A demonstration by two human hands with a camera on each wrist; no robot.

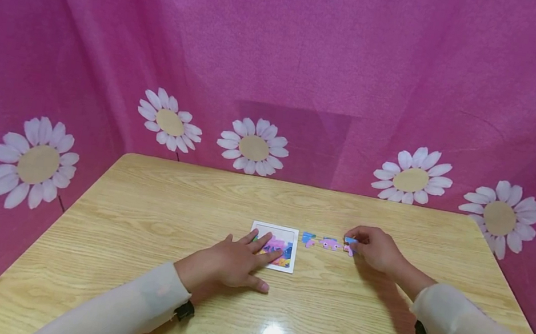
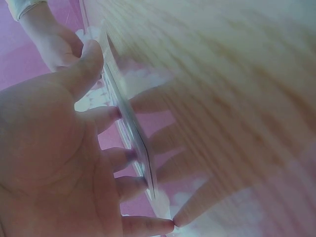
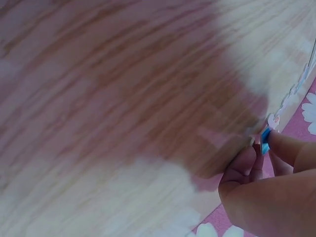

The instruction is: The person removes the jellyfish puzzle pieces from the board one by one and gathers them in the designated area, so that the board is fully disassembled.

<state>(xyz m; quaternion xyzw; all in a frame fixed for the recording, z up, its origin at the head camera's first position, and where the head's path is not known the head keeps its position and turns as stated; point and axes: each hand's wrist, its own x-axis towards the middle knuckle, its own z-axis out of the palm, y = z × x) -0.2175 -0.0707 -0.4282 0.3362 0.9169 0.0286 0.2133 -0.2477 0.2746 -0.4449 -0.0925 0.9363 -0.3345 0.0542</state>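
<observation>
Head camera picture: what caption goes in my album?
Left hand steadies puzzle board; right hand pinches a blue piece.

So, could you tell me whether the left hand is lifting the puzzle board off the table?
No, the left hand rests flat, fingers on the puzzle board, which lies on the table.

A light wooden table carries a white-framed puzzle board near its middle. Just right of the board lie loose puzzle pieces in a short row: a blue one, then a pink one.
</observation>
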